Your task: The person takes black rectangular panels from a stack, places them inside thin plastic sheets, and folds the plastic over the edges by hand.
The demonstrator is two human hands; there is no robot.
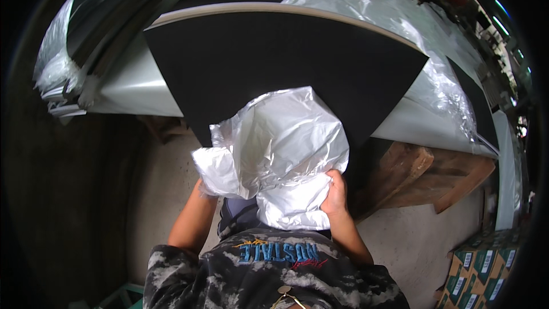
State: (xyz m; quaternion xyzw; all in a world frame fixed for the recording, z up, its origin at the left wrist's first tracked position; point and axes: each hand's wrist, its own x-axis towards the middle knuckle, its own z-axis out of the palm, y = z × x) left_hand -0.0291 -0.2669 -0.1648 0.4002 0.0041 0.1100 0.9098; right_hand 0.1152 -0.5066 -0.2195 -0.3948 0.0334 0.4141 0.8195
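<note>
A crumpled, silvery-white sheet of plastic film (pixel 286 143) is spread between my hands, in front of my body. My right hand (pixel 336 191) is closed on its right edge, the thumb pressed over the film. On the other side, my left hand (pixel 204 189) goes in under a bunched fold, so its fingers are hidden. Behind the film, and partly covered by it, stands a stack of large black sheets (pixel 274 51) with a pale edge along its far side.
More clear plastic wrap (pixel 366 11) lies over the stacks behind. At the left is another wrapped stack (pixel 86 40). A wooden pallet or support (pixel 440 171) juts out at the right, above the concrete floor (pixel 400 234). Cardboard boxes (pixel 477 269) sit at the lower right.
</note>
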